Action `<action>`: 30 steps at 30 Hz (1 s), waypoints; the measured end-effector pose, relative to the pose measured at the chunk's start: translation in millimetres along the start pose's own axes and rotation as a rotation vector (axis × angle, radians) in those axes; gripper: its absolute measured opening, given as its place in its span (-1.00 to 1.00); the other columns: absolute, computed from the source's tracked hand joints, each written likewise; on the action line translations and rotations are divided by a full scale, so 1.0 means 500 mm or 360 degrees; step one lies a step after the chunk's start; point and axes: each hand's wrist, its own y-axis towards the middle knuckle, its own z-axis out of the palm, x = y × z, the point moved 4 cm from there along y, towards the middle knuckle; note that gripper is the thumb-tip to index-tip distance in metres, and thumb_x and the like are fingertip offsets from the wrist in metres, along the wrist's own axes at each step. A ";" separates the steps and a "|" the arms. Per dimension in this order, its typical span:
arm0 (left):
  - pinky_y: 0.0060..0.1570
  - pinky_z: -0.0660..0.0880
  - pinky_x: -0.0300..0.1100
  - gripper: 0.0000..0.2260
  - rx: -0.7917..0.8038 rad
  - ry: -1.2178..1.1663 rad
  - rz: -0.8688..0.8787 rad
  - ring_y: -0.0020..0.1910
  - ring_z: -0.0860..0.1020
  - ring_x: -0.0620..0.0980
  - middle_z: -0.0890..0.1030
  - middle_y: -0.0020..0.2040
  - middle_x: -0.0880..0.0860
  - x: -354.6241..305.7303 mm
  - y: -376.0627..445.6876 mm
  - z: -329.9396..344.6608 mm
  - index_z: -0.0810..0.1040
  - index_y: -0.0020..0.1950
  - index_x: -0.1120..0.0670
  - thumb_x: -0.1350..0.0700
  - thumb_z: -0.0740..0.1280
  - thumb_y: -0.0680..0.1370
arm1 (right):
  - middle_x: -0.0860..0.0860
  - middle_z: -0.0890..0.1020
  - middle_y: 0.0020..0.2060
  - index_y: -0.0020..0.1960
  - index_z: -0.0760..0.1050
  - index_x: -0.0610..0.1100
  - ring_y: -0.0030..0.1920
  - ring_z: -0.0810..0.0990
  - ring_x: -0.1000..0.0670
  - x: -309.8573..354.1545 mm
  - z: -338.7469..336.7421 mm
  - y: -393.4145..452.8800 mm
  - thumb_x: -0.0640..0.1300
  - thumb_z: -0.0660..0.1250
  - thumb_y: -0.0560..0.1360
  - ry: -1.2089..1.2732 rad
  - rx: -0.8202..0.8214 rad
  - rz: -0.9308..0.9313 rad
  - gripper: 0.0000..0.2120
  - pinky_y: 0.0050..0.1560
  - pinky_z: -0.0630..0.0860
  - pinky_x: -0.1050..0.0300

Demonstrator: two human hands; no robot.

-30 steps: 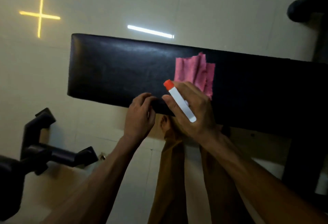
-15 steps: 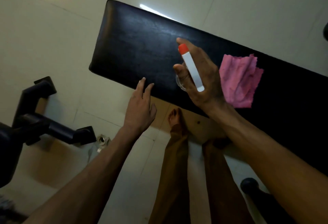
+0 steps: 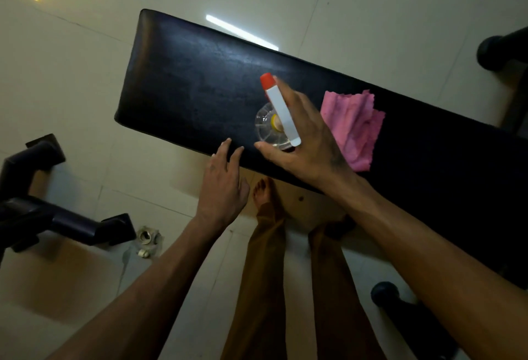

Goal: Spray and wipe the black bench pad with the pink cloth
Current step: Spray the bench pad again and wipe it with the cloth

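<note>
The black bench pad point(image 3: 200, 79) runs aslant across the view, from about ten o'clock down toward four o'clock, over a pale tiled floor point(image 3: 85, 88). The person's right hand point(image 3: 308, 142) hangs over the pad's near edge with its grip wrapped round a clear spray bottle point(image 3: 270, 128); the white sprayer with its red tip point(image 3: 267, 79) points toward eleven o'clock, the forefinger lies along the top of it, and the thumb presses under the bottle's body. The pink cloth point(image 3: 354, 125) lies crumpled flat on the pad just beside that hand, at its three o'clock side, partly tucked behind the knuckles. The left hand point(image 3: 223, 188) sits at seven o'clock from the bottle, its grip spread and holding nothing, fingertips point(image 3: 227, 142) reaching the pad's near edge; whether they press on it I cannot tell. Below the pad, at six o'clock, stand the person's brown trouser legs point(image 3: 265, 274) and a bare foot point(image 3: 264, 191). A black metal frame point(image 3: 57, 217) lies on the floor at eight o'clock.
</note>
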 end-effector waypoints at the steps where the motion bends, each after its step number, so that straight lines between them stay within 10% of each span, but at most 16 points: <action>1: 0.55 0.21 0.05 -0.38 0.0017 -0.0010 0.0020 0.58 0.19 0.13 0.10 0.62 0.15 -0.011 -0.005 0.003 0.20 0.58 0.09 0.09 0.35 0.56 | -0.19 0.39 0.43 0.59 0.11 -0.25 0.35 0.44 -0.09 -0.009 -0.002 -0.008 -0.09 0.58 0.41 0.0002 0.0012 0.0008 -0.06 0.30 0.51 -0.05; 5: 0.54 0.22 0.04 -0.41 0.0036 -0.0022 0.0109 0.57 0.21 0.16 0.14 0.61 0.20 -0.057 -0.023 0.015 0.25 0.57 0.17 0.06 0.31 0.58 | -0.13 0.37 0.45 0.61 0.11 -0.17 0.38 0.41 0.00 -0.056 -0.008 -0.048 -0.01 0.58 0.41 -0.0011 -0.0014 0.0046 -0.05 0.24 0.44 0.29; 12: 0.44 0.30 -0.01 -0.53 0.0118 0.0104 0.0253 0.46 0.36 0.15 0.38 0.47 0.20 -0.132 -0.055 0.053 0.39 0.50 0.14 0.05 0.30 0.61 | -0.05 0.46 0.33 0.44 0.42 -0.05 0.33 0.42 -0.06 -0.197 -0.043 -0.145 -0.11 0.44 0.51 -0.0562 -0.0077 0.0245 -0.48 0.31 0.47 -0.08; 21: 0.53 0.23 0.02 -0.49 0.0275 0.0120 0.0412 0.52 0.27 0.15 0.33 0.51 0.19 -0.189 -0.080 0.096 0.36 0.51 0.14 0.05 0.32 0.57 | -0.17 0.37 0.38 0.43 0.45 -0.07 0.33 0.41 -0.22 -0.289 -0.076 -0.167 -0.37 0.46 0.41 -0.1058 0.0314 0.0067 -0.38 0.27 0.45 -0.18; 27: 0.52 0.19 -0.05 -0.50 0.0194 0.0235 0.0491 0.52 0.27 0.16 0.32 0.52 0.19 -0.230 -0.042 0.080 0.38 0.51 0.14 0.07 0.34 0.58 | -0.16 0.49 0.20 0.17 0.63 -0.06 0.18 0.45 -0.22 -0.338 -0.193 -0.197 -0.38 0.33 0.45 -0.0816 -0.0353 0.0587 -0.62 0.15 0.46 -0.12; 30: 0.51 0.09 -0.13 -0.49 0.0171 0.0252 0.0558 0.54 0.24 0.12 0.29 0.54 0.16 -0.259 -0.022 0.079 0.34 0.53 0.11 0.08 0.33 0.59 | -0.11 0.41 0.27 0.28 0.53 -0.05 0.24 0.43 -0.15 -0.355 -0.200 -0.248 -0.33 0.39 0.43 -0.0805 -0.0285 0.0691 -0.55 0.28 0.43 -0.06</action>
